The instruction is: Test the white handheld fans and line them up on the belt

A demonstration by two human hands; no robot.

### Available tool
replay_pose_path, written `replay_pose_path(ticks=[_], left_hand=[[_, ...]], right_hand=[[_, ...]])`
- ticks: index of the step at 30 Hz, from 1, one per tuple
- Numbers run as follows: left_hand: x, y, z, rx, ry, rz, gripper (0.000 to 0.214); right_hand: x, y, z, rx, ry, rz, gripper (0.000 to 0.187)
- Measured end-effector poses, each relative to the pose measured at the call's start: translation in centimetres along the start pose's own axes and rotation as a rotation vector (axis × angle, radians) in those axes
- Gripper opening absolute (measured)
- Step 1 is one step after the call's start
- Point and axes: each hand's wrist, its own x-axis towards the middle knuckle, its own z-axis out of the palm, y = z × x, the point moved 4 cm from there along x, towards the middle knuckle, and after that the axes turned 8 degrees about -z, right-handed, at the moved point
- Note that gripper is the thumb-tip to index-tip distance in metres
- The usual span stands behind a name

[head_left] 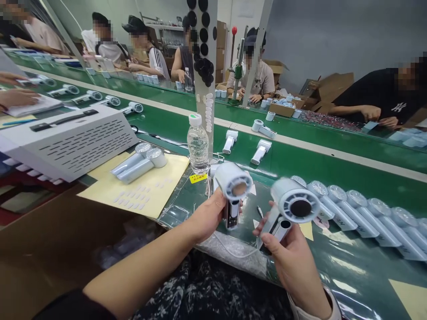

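Here, two hands (211, 215), each clasping one fan (230, 175), two more fans (137, 170) on yellow paper (168, 186)

I take the bottle (199, 149) as reference. Left of it, the sheet (175, 164) carries two fans (136, 171); farther left stands the case (75, 140). Behind it: the post (202, 106). Right of it, in order: the left-hand fan (228, 175), the right-hand fan (283, 192), the fan row (370, 220).

i'm looking in on a factory assembly line: people (267, 78) working along a green conveyor (300, 162), a lever press (238, 71), cardboard boxes (335, 91), matching devices lined up (363, 220).
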Motion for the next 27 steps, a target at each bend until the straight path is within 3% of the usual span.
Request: replay_pose_path(ticks=[4, 9, 18, 21, 27], left_hand=[[0.5, -1.4, 1.2, -0.133, -0.044, -0.055, 0.055], [0.7, -2.1, 2.4, -0.061, -0.025, -0.103, 0.050], [0.2, -2.6, 2.1, 0.054, -0.098, -0.154, 0.044], [-0.4, -2.3, 2.4, -0.023, -0.188, -0.209, 0.047], [-1.1, -1.4, 2.9, -0.011, -0.270, -0.131, 0.047]], right_hand=[[-0.4, 0.7, -1.0, -0.048, 0.097, 0.050, 0.050], [-1.0, 0.9, -0.1, 0.029, -0.010, 0.077, 0.038], [-1.0, 0.4, 0.2, 0.185, 0.049, 0.142, 0.031], [-1.3, 0.0, 0.3, 0.252, 0.002, 0.162, 0.031], [-1.8, -0.8, 0.8, 0.217, -0.100, 0.061, 0.029]])
